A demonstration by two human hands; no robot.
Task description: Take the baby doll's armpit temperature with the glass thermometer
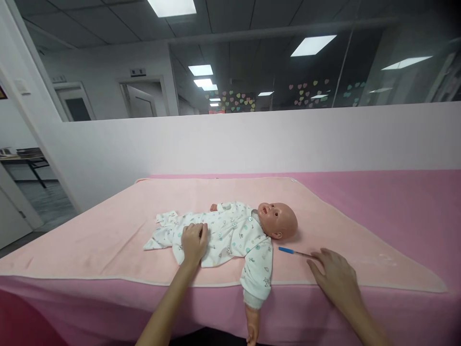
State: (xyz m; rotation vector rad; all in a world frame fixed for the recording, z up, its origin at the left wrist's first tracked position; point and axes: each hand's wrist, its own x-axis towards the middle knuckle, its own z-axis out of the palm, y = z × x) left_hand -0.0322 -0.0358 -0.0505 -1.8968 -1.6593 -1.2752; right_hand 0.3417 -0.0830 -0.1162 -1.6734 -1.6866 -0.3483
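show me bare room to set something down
Free: the peach blanket left of the doll's legs; the strip between the doll and the blanket's far edge; the pink cloth right of the blanket. Crowded: near the doll's head, with the blue-ended stick and right hand, and the doll's lower body, under the left hand.

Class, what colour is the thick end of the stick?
The stick's thick end is blue, as the head view shows.
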